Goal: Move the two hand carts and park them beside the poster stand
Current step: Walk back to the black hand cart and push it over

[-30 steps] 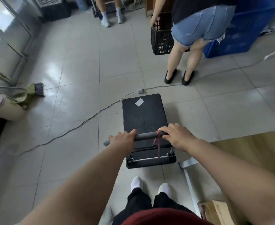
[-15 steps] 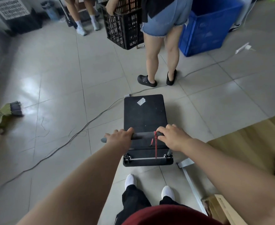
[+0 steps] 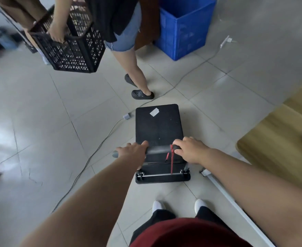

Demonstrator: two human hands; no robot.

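Note:
A black flat hand cart (image 3: 158, 125) stands on the tiled floor straight in front of me, with a white sticker near its far edge. Its dark foam-covered handle bar (image 3: 158, 150) has a red strap hanging from it. My left hand (image 3: 131, 151) is wrapped around the left end of the bar. My right hand (image 3: 191, 150) grips the right end. A second cart and a poster stand do not appear in this view.
A person (image 3: 125, 32) carrying a black lattice crate (image 3: 70, 45) walks just beyond the cart. A blue bin (image 3: 184, 27) stands behind. A grey cable (image 3: 96, 154) with a plug crosses the floor under the cart's front. A wooden table (image 3: 278, 139) borders the right.
The cart and I have rolled forward and swung right; the cable now lies under the cart's front. The person has lifted the black crate and stepped left.

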